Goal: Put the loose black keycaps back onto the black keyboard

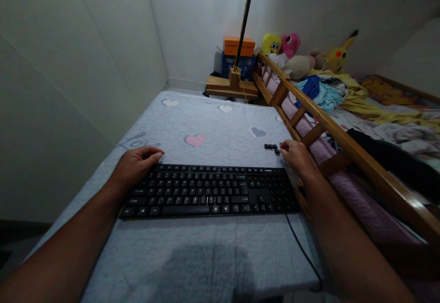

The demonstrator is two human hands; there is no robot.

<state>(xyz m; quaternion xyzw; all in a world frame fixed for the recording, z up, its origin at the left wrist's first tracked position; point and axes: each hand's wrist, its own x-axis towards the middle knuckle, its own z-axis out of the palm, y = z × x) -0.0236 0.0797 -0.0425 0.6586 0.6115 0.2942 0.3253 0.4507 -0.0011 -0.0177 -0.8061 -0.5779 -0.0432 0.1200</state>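
A black computer keyboard [202, 210] lies flat on the quilted bed cover, its cable [302, 250] running off its near right side. My left hand [140, 162] rests at the keyboard's far left corner, thumb and fingers drawn together; nothing shows between them. Beyond the far right corner, my right hand [294, 154] pinches what looks like a small black keycap, mostly hidden by the fingertips. Right beside those fingers, several loose black keycaps [271, 146] sit in a small group on the cover. Few keys stand out on the keyboard's dark right-hand part.
Light grey-blue bed cover [165, 129] with printed hearts surrounds the keyboard. A wooden bed rail [330, 126] runs close along my right arm, with clothes [319, 93] and plush toys [337, 57] behind it. A stand with a wooden base [220, 85] and boxes [239, 46] are at the far end.
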